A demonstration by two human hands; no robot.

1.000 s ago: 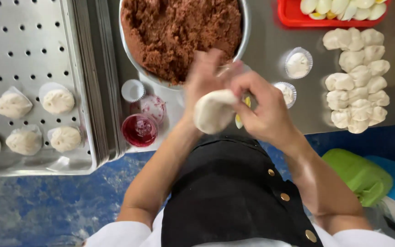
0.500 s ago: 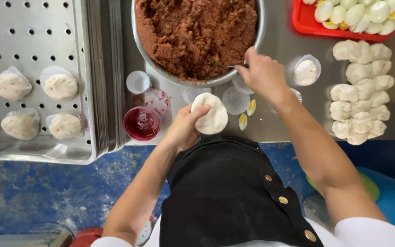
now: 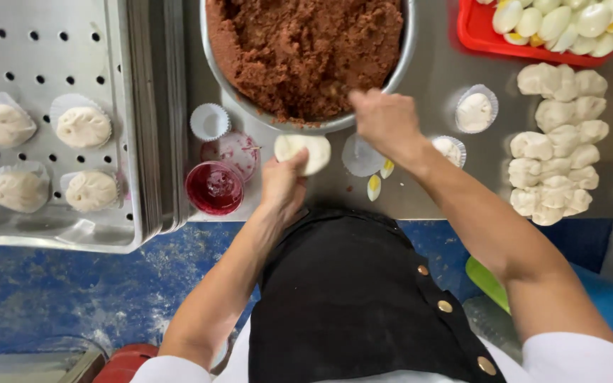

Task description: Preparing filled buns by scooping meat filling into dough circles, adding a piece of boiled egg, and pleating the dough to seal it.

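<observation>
right now left hand (image 3: pixel 283 186) cups flat white dough round (image 3: pixel 304 152); right hand (image 3: pixel 384 120) closed at round steel bowl (image 3: pixel 306 124) of brown filling (image 3: pixel 306 53), contents unclear. dough could slip near red liquid cup (image 3: pixel 214 188).

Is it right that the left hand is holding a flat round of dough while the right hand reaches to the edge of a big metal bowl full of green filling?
Not quite: the filling is reddish brown, not green, as the head view shows. The rest holds: the left hand holds the flat round of dough, and the right hand is at the edge of the big metal bowl.
</observation>
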